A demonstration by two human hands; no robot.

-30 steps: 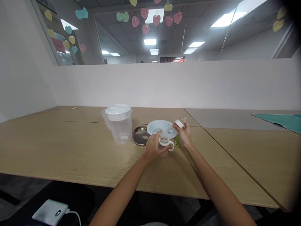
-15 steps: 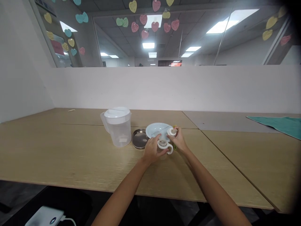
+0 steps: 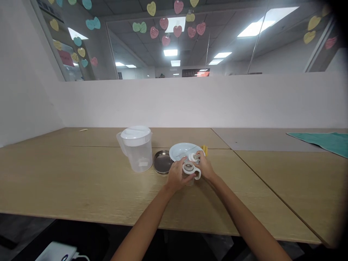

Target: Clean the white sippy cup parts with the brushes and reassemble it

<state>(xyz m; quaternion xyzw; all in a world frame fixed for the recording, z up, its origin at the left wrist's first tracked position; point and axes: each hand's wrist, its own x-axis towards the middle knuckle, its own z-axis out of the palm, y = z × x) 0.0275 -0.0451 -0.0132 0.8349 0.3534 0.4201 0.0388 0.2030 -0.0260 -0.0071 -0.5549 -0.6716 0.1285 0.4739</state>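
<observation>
A small clear bottle [image 3: 188,167] with a white ring and side handle stands with its mouth uncovered. My left hand [image 3: 176,176] is wrapped round it from the left. Just above and to the right of that mouth, my right hand [image 3: 204,166] grips a white cap [image 3: 193,157] with a clear tip, tilted sideways. Behind both hands lies a pale blue plate [image 3: 181,149], and something thin and see-through rests on it. Something yellow [image 3: 205,149] shows at the plate's right edge, partly hidden.
A clear pitcher [image 3: 140,156] with a white lid stands left of a round metal tin [image 3: 162,162]. On the far right lies a green cloth [image 3: 326,141]. A white device [image 3: 56,252] with a cable is at the lower left, below the table's front edge.
My right hand has turned the cap sideways and brought it lower, closer to the bottle's mouth. The yellow thing behind it shows more. My left hand still holds the bottle.
</observation>
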